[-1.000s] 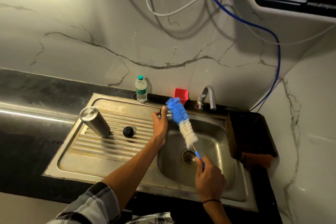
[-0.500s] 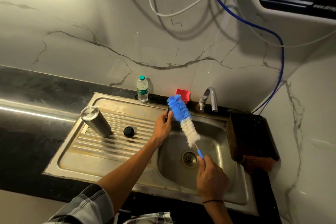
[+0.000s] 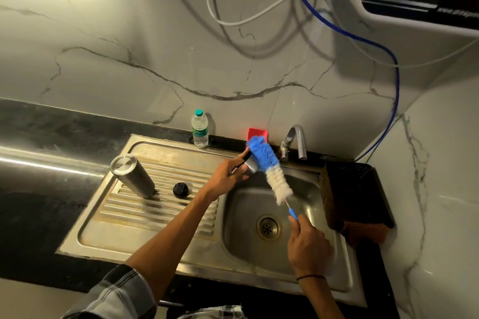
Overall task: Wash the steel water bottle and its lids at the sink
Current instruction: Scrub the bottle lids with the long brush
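The left hand (image 3: 228,172) grips a steel lid (image 3: 251,166) over the sink basin (image 3: 305,189), while the right hand (image 3: 308,246) holds the blue handle of a bottle brush (image 3: 269,168) whose bristles touch the lid. Left of that grip, the steel water bottle (image 3: 132,175) stands inverted on the drainboard (image 3: 124,215), a black lid (image 3: 180,190) just beside it.

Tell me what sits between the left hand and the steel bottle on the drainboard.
Only the small black round lid lies on the ribs between the left hand, which holds a steel lid, and the upright cylindrical steel bottle.
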